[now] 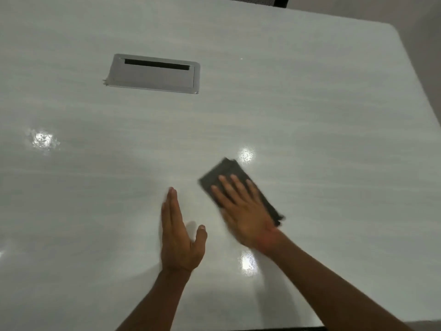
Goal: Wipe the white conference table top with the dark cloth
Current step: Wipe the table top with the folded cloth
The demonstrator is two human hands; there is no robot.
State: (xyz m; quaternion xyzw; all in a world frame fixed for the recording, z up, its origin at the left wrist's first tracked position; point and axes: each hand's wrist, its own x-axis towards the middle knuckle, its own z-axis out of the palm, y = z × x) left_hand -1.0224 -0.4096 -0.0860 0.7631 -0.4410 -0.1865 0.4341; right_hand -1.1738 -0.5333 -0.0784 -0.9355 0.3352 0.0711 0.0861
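Observation:
The glossy white conference table top (310, 103) fills nearly the whole head view. A folded dark grey cloth (224, 172) lies flat on it, right of centre. My right hand (243, 211) presses down on the cloth with fingers spread; the cloth's far end and right edge stick out from under the palm. The hand looks motion-blurred. Just to the left, my left hand (179, 237) rests flat on the bare table, fingers together, thumb out, holding nothing.
A grey rectangular cable hatch (152, 76) with a dark slot is set into the table at the upper left. The table's right edge (420, 96) runs down the right side, and its rounded far corner is at the upper right. A dark chair part (281, 1) shows beyond the far edge.

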